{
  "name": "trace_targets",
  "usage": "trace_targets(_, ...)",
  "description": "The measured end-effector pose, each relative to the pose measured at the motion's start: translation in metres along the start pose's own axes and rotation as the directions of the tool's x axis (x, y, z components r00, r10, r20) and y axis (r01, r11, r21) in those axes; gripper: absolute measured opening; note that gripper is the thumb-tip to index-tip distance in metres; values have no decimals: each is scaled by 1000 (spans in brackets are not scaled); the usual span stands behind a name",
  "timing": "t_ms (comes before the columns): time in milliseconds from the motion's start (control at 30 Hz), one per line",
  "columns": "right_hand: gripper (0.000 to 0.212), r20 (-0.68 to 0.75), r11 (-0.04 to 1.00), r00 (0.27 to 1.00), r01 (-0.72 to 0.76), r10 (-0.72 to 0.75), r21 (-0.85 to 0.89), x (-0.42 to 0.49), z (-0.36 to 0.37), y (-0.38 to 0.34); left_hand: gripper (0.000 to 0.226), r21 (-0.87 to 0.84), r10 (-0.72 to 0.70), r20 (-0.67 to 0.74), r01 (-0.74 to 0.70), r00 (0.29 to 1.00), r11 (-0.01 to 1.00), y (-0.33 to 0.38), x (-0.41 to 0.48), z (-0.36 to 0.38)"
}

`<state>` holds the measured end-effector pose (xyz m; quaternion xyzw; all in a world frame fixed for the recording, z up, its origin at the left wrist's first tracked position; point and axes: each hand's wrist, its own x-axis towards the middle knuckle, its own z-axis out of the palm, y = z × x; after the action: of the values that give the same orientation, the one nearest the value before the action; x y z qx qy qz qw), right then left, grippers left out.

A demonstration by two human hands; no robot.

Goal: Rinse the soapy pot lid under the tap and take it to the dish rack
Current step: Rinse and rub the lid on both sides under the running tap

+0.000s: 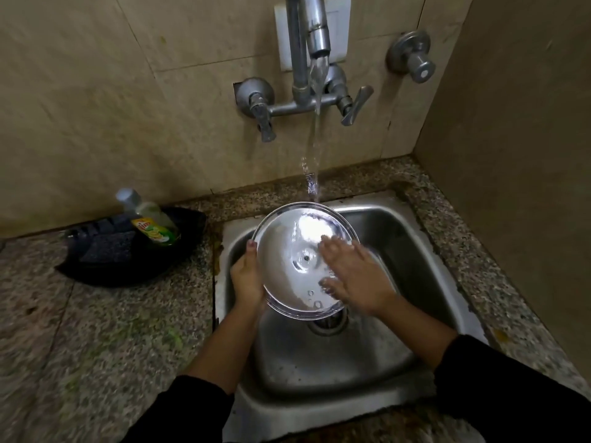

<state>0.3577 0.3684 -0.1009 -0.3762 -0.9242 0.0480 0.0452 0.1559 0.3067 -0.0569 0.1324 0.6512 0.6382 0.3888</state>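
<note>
A round steel pot lid [289, 254] is held tilted over the steel sink [399, 251], its inner side facing me. Water runs from the wall tap [315, 33] and lands on the lid's far edge. My left hand [248, 276] grips the lid's left rim from below, thumb on the edge. My right hand [355, 278] lies flat with spread fingers on the lid's right half, blurred by motion. No dish rack is in view.
A black tray [105, 276] on the speckled stone counter [96, 346] at the left holds a dish soap bottle [153, 220] and a dark scrub pad [108, 249]. The drain [327, 324] lies below the lid. Tiled walls close in at the back and right.
</note>
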Motion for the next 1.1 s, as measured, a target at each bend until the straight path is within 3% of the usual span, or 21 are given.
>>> trace_targets(100,74,-74,982,980,-189,187,-15,23,-11,2,34,21,-26,31,25,999,999,-8,-10,6)
trace_targets(167,77,-89,974,970,-220,225,56,42,-15,-15,37,2,-70,42,70,997,998,-11,-16,13)
trace_targets(267,71,-83,991,996,-10,22,133,52,-16,-52,39,-39,-104,62,106,993,994,-9,-18,21)
trace_targets(367,60,-28,956,963,270,-268,111,28,-12,-58,36,-76,-97,16,98,995,992,-4,-7,14)
trace_targets(433,60,24,949,949,312,-313,47,10,-6,-38,36,-23,-71,-17,70,997,997,-4,4,2)
trace_targets(533,66,-34,999,999,30,-31,-18,3,-1,0,33,-10,-61,-23,60,998,998,-2,4,-5)
trace_targets(600,69,-85,984,981,-176,173,-23,14,-9,12,35,2,-65,-8,65,998,998,-4,-3,-1)
trace_targets(667,69,-135,970,962,-242,238,-9,34,-18,10,36,-6,-79,5,79,997,997,-7,-11,6)
trace_targets(767,63,-224,973,948,-215,228,81,71,-33,-9,30,10,-73,80,72,994,997,-6,-17,14)
trace_targets(833,57,-242,978,957,-121,159,167,91,-46,-21,17,47,-16,175,8,985,999,-2,-16,15)
trace_targets(933,44,-161,953,974,197,-162,232,106,-68,-29,6,133,73,250,-109,966,985,5,-8,13)
trace_targets(1000,30,-118,897,956,294,-270,331,110,-78,-21,9,199,108,259,-162,960,967,11,-3,12)
trace_targets(1033,26,-102,865,967,253,-232,434,111,-81,-13,7,209,112,253,-168,961,963,14,0,11)
trace_targets(1100,21,-71,762,997,37,12,647,109,-80,7,4,170,90,244,-134,966,976,20,2,9)
